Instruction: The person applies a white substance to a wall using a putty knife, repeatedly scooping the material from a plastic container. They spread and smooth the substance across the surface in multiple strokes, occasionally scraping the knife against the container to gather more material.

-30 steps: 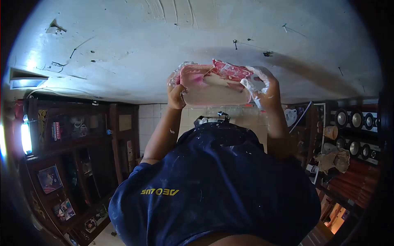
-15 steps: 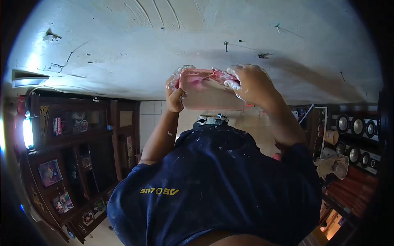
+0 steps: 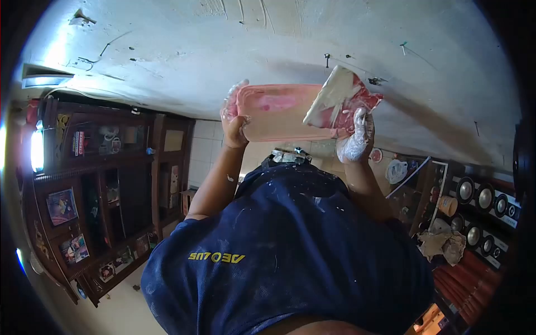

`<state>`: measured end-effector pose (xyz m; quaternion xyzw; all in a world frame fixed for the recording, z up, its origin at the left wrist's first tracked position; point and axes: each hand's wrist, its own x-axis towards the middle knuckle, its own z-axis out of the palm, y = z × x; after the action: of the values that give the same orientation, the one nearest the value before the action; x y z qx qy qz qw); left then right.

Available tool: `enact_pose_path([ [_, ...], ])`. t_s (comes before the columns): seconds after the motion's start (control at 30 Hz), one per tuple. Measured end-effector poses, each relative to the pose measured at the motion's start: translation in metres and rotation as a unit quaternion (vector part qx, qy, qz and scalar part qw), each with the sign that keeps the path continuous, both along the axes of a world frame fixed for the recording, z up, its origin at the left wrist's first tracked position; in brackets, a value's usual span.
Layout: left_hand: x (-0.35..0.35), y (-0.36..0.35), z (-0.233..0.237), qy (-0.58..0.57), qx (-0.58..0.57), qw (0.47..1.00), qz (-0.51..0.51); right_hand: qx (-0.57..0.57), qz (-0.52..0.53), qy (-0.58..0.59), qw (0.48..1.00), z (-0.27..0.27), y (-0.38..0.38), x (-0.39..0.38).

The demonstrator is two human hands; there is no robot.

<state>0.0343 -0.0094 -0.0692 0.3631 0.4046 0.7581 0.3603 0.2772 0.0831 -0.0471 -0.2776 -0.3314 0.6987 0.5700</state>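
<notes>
My left hand [image 3: 234,120] grips the left end of a pink rectangular tray [image 3: 279,131], its thumb on the near side. Pinkish, wet-looking smears lie inside the tray. At the tray's right end, my right hand [image 3: 355,139], coated in white paste, holds a red spreader [image 3: 365,101]. The spreader is tilted up over the tray's right part, and a thick off-white layer covers its left edge. Both hands are in front of the pale wall surface [image 3: 184,72].
Nails and hooks [image 3: 328,58] stick out of the wall. A dark wooden cabinet [image 3: 159,167] with framed pictures stands at left. Speakers [image 3: 484,196], crumpled paper [image 3: 444,245] and a plastic bag [image 3: 396,171] are at right. Tiles [image 3: 202,153] show beyond my body.
My right hand has drawn down and turned, bringing the spreader up so its paste-covered face shows. The tray has shifted slightly left and up in view.
</notes>
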Motion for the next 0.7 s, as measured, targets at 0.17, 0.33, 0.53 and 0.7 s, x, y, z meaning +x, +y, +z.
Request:
enact_pose_path([
  [0.17,0.007,-0.013,0.005,-0.093,0.004,0.994,-0.049,-0.006,-0.06,0.02,0.998,0.008,0.002,-0.016],
  [0.33,0.009,-0.033,-0.013,-0.248,-0.158,0.954,-0.052,-0.021,-0.029,0.043,0.998,0.013,0.008,-0.031],
  [0.53,0.003,-0.045,-0.028,-0.345,-0.187,0.919,0.035,0.134,-0.021,0.022,0.991,0.003,0.019,-0.034],
  [0.7,-0.008,-0.054,-0.007,-0.409,-0.159,0.898,0.044,0.192,0.023,-0.014,0.981,-0.017,0.014,0.001],
])
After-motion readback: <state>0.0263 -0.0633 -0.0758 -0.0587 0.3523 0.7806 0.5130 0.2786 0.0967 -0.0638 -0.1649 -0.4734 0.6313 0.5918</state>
